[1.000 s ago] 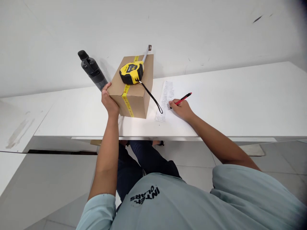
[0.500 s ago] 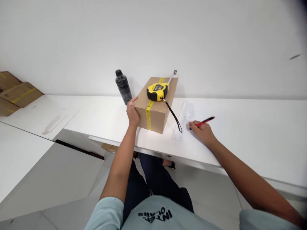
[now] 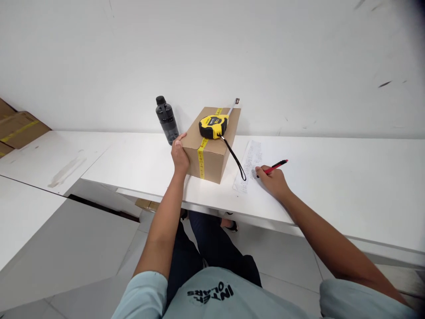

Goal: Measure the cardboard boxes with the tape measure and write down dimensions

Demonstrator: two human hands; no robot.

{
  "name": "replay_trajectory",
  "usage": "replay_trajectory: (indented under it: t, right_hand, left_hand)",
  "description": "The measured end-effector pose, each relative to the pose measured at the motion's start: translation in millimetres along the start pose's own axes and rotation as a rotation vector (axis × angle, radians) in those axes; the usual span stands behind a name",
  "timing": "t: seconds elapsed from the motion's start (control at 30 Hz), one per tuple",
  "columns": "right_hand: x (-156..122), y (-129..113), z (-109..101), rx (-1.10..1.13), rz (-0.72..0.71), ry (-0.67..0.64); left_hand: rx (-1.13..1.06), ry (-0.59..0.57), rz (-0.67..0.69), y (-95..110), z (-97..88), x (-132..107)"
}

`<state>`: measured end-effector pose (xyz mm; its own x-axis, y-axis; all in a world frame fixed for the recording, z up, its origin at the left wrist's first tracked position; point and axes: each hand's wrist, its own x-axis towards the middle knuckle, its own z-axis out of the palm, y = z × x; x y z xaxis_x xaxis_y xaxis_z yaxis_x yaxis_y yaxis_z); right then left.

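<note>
Bottle (image 3: 167,119) stands left of the left hand (image 3: 180,157), which rests along the carton (image 3: 212,163), apparently steadying it; its grip I cannot tell. The tape measure (image 3: 213,126) lies on top, perhaps to free the hands. Farther right, over the paper (image 3: 249,163), the right hand (image 3: 274,182) pinches a pen (image 3: 277,165), angled for writing.

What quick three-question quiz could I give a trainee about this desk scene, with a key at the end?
1. What does the person's right hand hold?
a) a knife
b) a red and black pen
c) a roll of tape
2. True or false: the yellow tape measure rests on top of the cardboard box.
3. Fill in the blank: as pictured, the dark bottle is to the ____ of the cardboard box.

Key:
1. b
2. True
3. left
</note>
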<state>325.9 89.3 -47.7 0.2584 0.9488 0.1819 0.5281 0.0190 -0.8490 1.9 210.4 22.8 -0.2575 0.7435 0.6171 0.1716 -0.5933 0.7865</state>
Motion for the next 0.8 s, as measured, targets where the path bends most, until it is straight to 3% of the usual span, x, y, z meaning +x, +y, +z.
replay_trajectory:
  t: [0.3,0.8]
  right_hand:
    - [4,-1,-3,0.031,0.025,-0.043]
    - [2,-2,-3,0.044,0.052,-0.009]
  left_hand:
    - [-0.033,0.006,0.009,-6,6.3,7]
    - [-0.041,-0.022,0.004,-15,6.6,9]
